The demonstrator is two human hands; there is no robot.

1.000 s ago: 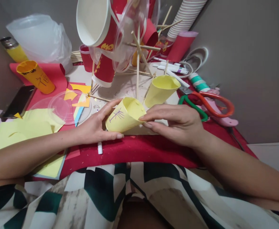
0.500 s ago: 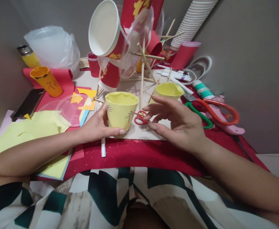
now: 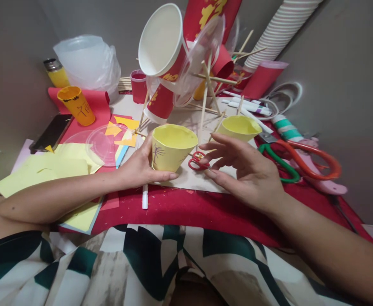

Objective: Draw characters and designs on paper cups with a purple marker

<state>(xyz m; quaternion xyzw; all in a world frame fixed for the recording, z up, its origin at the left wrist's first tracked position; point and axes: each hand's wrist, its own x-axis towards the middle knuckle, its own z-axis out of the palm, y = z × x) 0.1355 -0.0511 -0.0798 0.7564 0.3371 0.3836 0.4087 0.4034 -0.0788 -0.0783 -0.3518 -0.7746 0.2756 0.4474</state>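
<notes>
yellow cup (image 3: 173, 154), mouth upward, is grasped by left hand (image 3: 138, 168); right hand (image 3: 248, 172), unclosed, is placed rightward, apart.

The yellow cup (image 3: 173, 154), wavy-rimmed and marked with dark lines, faced open end up beside small red-handled scissors (image 3: 199, 163).

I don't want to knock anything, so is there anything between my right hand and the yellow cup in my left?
Yes: the small red-handled scissors show in the gap between your right hand and the yellow cup in your left hand. Whether your right hand touches them, I can't tell.
</notes>
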